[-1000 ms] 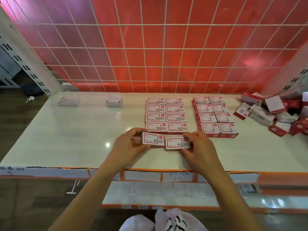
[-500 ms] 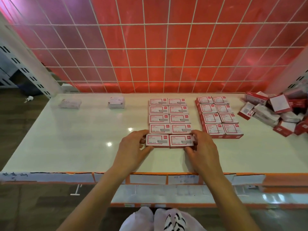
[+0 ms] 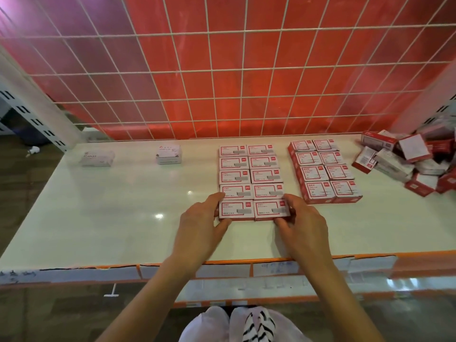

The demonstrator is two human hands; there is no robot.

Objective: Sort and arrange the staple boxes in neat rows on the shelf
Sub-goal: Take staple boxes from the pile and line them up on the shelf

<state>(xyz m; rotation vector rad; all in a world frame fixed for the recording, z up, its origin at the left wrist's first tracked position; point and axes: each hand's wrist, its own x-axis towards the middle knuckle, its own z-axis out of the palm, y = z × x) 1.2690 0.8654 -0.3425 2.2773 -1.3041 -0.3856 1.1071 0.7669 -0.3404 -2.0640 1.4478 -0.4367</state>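
Now the left hand (image 3: 199,225) pinches the left front staple box (image 3: 236,209) and the right hand (image 3: 303,223) pinches the right front staple box (image 3: 271,209), seemingly squaring both against the two-column block (image 3: 250,174) on the shelf (image 3: 98,218). The next move likely calls for letting go and reaching to the loose pile (image 3: 407,166).

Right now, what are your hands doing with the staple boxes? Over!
Left hand grips front-left box, right hand grips front-right box. Pair sits flush against the two-column block. Loose pile waits far right; nothing blocking.
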